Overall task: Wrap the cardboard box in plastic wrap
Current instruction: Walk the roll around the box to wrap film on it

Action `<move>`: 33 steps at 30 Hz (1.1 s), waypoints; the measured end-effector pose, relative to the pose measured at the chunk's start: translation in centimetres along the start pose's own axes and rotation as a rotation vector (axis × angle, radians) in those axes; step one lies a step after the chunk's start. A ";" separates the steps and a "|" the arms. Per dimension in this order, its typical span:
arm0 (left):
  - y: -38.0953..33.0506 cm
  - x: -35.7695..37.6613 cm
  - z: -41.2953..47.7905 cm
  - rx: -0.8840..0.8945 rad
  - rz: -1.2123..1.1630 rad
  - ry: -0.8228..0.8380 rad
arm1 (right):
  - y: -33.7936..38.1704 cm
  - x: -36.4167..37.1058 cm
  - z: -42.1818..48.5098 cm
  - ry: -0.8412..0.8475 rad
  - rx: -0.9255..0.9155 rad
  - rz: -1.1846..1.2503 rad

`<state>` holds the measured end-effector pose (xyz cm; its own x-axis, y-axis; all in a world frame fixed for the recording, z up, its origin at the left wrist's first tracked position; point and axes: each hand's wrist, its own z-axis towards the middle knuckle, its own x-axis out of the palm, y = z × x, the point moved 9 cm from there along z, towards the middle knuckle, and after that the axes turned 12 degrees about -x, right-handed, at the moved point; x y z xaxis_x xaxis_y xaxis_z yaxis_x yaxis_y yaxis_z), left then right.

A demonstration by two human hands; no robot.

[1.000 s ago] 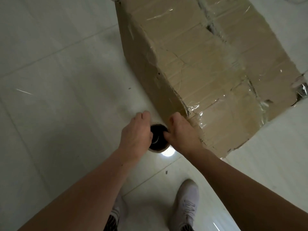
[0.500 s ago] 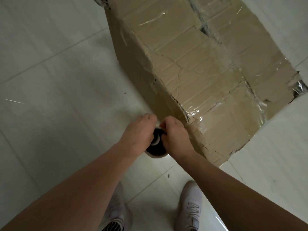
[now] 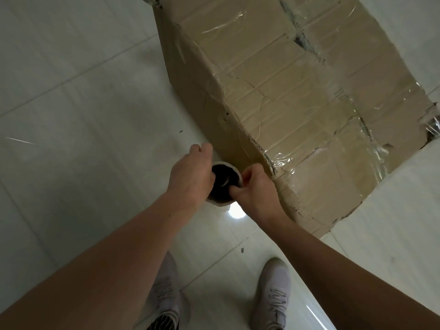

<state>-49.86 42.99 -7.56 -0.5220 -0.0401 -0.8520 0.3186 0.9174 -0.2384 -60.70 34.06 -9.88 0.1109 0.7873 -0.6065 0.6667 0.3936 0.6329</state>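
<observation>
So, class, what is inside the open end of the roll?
A dark hollow core in the roll; the right hand hooks its thumb over the rim. The left hand covers one edge, and the depths are lost in shadow.

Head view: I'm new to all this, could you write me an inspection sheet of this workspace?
Surface: pale, glossy tiled floor.
Job's things: worn box stands on the floor, with clear film over its top and near corner; roll seen end-on beside that corner.
Clutter: a few dark specks on the tiles.
Grippers: left hand grips the roll's side; right hand holds its rim, thumb at the core.
Cables: nothing seen.
Surroundings: two pale shoes below the arms; glare on the floor by the roll.
</observation>
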 end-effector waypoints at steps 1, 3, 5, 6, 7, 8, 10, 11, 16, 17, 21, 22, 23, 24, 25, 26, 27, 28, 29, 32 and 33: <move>-0.6 -0.1 0.1 0.043 0.023 0.010 | -0.3 -0.1 -0.2 -0.004 0.018 0.022; -2.0 0.0 0.3 0.158 0.084 0.026 | -0.5 -0.5 -0.2 -0.027 0.046 0.041; -3.5 0.2 0.4 0.285 0.129 0.026 | -0.4 -1.0 0.1 -0.057 0.042 0.031; -4.1 0.2 0.5 0.336 0.147 0.022 | -0.4 -1.1 0.2 -0.070 0.042 0.025; -4.5 0.1 0.6 0.374 0.162 0.016 | -0.4 -1.2 0.2 -0.082 0.044 0.021; -4.8 0.0 0.7 0.404 0.176 0.011 | -0.4 -1.3 0.1 -0.095 0.047 0.018; -5.1 0.1 0.8 0.436 0.206 0.016 | -0.4 -1.1 -0.2 -0.120 0.059 0.017; -4.9 0.2 0.9 0.432 0.217 0.024 | -0.3 -0.9 -0.3 -0.124 0.062 0.015; -1.7 -0.4 1.8 0.246 0.169 0.083 | 2.7 -0.4 1.6 -0.089 -0.075 -0.114; -0.9 -0.7 2.2 0.192 0.138 0.091 | 3.6 -0.3 2.4 -0.070 -0.130 -0.156; 2.0 -2.0 3.6 -0.010 0.006 0.048 | 7.1 0.6 5.2 0.014 -0.345 -0.304; 2.8 -2.3 3.8 -0.051 -0.025 0.032 | 8.0 1.0 5.7 0.034 -0.392 -0.335; 3.6 -2.5 3.9 -0.087 -0.052 0.017 | 8.8 1.4 6.2 0.047 -0.435 -0.359; 4.1 -2.6 3.9 -0.112 -0.069 0.006 | 9.6 1.7 6.5 0.056 -0.472 -0.380; 4.4 -2.7 3.9 -0.123 -0.072 0.001 | 10.0 1.8 6.8 0.067 -0.499 -0.401; 4.4 -2.6 3.7 -0.120 -0.068 0.005 | 10.2 1.9 6.9 0.079 -0.516 -0.420; 4.3 -2.4 3.6 -0.107 -0.065 0.012 | 10.1 1.9 6.8 0.087 -0.524 -0.437; 4.0 -2.2 3.3 -0.092 -0.064 0.020 | 9.6 1.8 6.5 0.089 -0.518 -0.442; 3.7 -2.0 3.1 -0.078 -0.062 0.029 | 9.0 1.6 6.1 0.079 -0.502 -0.428; 3.5 -1.4 2.3 -0.069 -0.056 0.053 | 6.7 0.9 4.3 -0.011 -0.359 -0.274; 3.7 -1.2 2.1 -0.077 -0.053 0.068 | 5.9 0.8 3.7 -0.034 -0.281 -0.211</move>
<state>-46.42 45.58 -8.37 -0.5899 -0.0650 -0.8048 0.2285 0.9426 -0.2436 -53.93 35.24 -8.40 0.0202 0.6603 -0.7507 0.4497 0.6646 0.5967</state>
